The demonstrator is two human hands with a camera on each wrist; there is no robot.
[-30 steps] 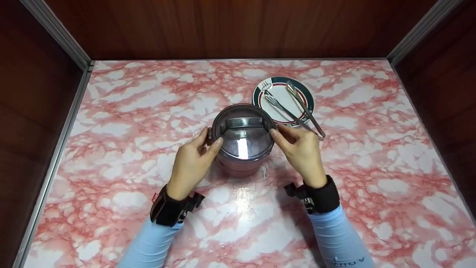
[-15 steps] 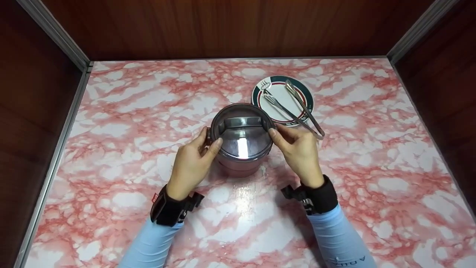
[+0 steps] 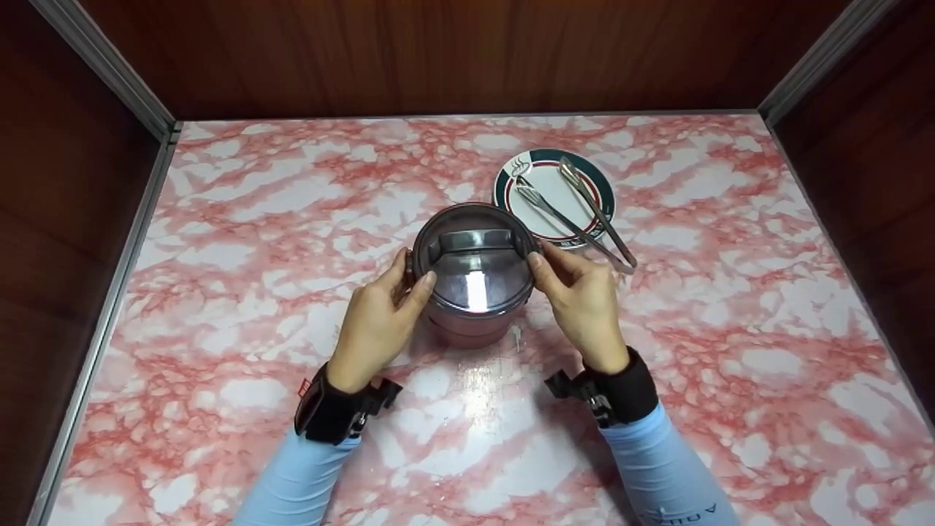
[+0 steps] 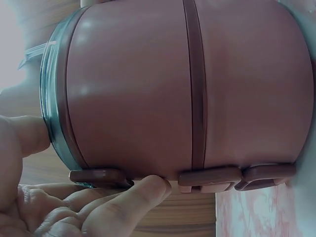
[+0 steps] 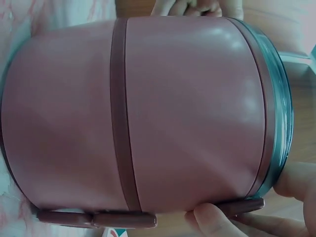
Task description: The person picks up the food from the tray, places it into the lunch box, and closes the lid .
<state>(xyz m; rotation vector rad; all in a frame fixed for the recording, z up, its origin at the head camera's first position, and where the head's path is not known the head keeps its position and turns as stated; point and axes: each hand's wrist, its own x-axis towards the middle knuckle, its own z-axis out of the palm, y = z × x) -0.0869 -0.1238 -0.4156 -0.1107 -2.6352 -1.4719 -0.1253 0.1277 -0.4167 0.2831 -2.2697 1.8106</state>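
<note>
Two hands on one pink container

The left hand (image 3: 376, 321) and right hand (image 3: 584, 299) each pinch a side clasp at the lid rim of the pink container (image 3: 475, 281), standing near the middle of the marbled table (image 3: 219, 241). Just behind it, toward the far edge, one plate (image 3: 555, 191) carries one pair of tongs (image 3: 595, 213); its near rim is hidden.

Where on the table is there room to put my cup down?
The whole left side of the pink marble table is bare, from the metal wall rail to the pink container. The near right corner is bare too. It is crowded in the middle, where both hands grip the container, and behind it by the plate with tongs.
</note>
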